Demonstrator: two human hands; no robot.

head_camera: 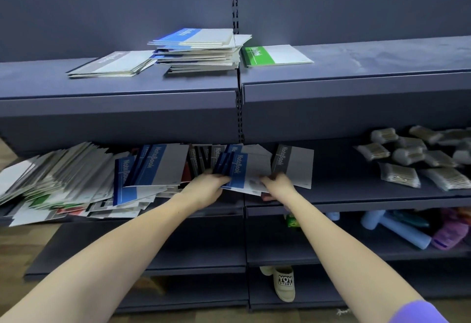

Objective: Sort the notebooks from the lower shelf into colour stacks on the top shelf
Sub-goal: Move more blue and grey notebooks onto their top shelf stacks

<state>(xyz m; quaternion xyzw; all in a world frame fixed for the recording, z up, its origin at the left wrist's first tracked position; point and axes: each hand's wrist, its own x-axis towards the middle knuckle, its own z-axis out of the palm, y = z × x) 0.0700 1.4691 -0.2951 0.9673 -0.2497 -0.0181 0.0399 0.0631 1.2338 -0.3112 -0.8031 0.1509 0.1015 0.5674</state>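
Note:
On the lower shelf (356, 192) lies a jumble of notebooks (76, 180) with blue, grey, green and red bands. My left hand (206, 187) and my right hand (277, 185) both grip a fanned bunch of blue notebooks (244, 169) near the shelf's middle. A grey notebook (293, 164) leans just right of them. On the top shelf (382, 67) stand a tall blue stack (201, 47), a low grey stack (112, 65) to its left and a single green notebook (275, 55) to its right.
Clear packets of thin sticks (418, 154) fill the lower shelf's right end. Below are blue rolls (397, 228) and purple items (451, 231). A slotted upright (239, 113) divides the two shelf bays. A slipper (283, 282) shows at floor level.

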